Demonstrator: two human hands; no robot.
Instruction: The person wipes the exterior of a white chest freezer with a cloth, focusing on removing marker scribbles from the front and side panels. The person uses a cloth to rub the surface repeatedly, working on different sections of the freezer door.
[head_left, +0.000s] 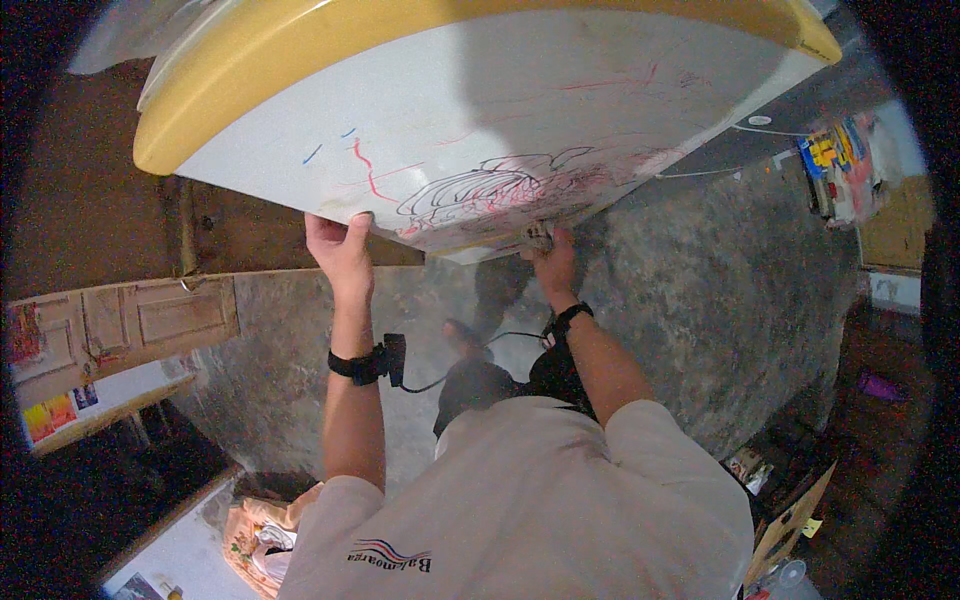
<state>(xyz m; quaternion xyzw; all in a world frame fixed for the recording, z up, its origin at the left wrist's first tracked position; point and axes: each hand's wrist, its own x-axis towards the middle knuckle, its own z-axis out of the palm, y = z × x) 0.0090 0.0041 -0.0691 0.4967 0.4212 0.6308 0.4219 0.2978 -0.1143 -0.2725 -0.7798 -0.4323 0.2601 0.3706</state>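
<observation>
A white panel (420, 97), perhaps a whiteboard, leans over the space before me. Red, black and blue marker scribbles (480, 191) cover much of it, thickest towards its near edge. A broad yellow border (262, 86) runs along its far side. My left hand (339, 244) grips the near edge at the left, thumb on the white face and fingers hidden behind it. In my right hand (553, 259) is a small crumpled wad (537, 234), perhaps a cloth, against the panel's near edge; part of it is hidden by shadow and blur.
A black wrist strap with a box (364, 367) is on my left forearm, its cable crossing to the right strap (571, 316). Grey concrete floor (712, 300) lies below. A wooden door (161, 319) stands left, stacked colourful items (836, 165) right, an orange patterned cloth (247, 525) lower left.
</observation>
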